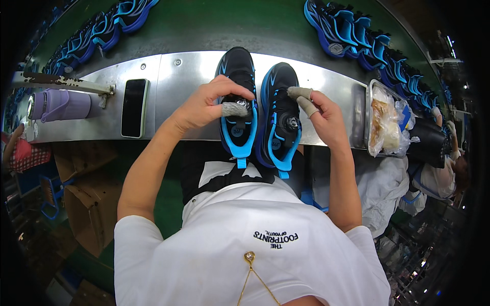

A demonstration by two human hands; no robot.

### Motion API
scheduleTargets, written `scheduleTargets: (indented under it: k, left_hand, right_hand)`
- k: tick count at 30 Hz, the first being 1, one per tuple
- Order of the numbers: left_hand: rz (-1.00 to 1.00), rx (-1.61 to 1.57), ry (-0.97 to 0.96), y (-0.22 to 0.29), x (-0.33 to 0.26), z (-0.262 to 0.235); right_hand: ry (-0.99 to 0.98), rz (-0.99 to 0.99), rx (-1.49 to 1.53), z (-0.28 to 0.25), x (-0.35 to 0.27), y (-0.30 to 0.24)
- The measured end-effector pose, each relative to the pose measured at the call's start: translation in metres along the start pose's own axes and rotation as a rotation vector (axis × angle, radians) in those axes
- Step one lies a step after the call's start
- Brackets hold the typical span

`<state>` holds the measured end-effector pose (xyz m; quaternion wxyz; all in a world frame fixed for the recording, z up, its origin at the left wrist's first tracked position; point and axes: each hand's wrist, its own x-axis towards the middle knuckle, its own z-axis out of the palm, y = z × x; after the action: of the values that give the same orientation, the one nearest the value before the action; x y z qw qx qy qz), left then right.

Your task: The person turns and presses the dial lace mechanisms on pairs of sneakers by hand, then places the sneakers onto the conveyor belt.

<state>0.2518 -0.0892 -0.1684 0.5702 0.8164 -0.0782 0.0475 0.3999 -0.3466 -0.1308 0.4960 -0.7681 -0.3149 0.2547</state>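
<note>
Left shoe [239,122]: at 12 o'clock on metal table [189,76].
Right shoe [279,104]: just beside, toward 1 o'clock.
Left hand [204,104]: pinches the dial [242,103] of left shoe.
Right hand [326,120]: near right shoe; I cannot tell if fingers grasp something.
Phone [134,108]: lies at 10 o'clock.

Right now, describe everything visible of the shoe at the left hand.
The left shoe looks black and textile-like, with blue sole edges, a round dial over the tongue, and a light-blue collar rim and heel pull tab. It sits upright, toe away from the person, on the metal strip, its heel appearing past the near edge. The left hand has thumb and forefinger at the dial, partly hiding the upper.
</note>
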Motion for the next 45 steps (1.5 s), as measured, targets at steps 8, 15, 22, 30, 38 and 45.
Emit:
scheduleTargets:
  k: [8,15,22,30,38,45]
  left_hand:
    - [-0.145,0.109,0.353,0.017,-0.021,0.013]
    - [-0.398,0.677,-0.03,0.07,0.013,0.007]
    - [-0.437,0.694,-0.37,0.058,0.048,-0.002]
    - [-0.228,0.618,-0.274,0.048,0.039,-0.004]
    - [-0.467,0.65,-0.477,0.065,0.061,-0.007]
    - [0.043,0.698,-0.359,0.04,0.036,-0.008]
  right_hand:
    - [-0.159,-0.163,-0.264,0.03,0.006,-0.046]
    - [-0.254,-0.344,-0.531,0.06,0.022,-0.036]
    - [-0.201,-0.335,-0.561,0.071,0.019,-0.024]
    - [-0.151,-0.336,-0.649,0.073,0.019,-0.026]
    - [-0.251,-0.225,-0.668,0.07,0.021,-0.03]
    - [-0.221,-0.252,-0.665,0.073,0.02,-0.031]
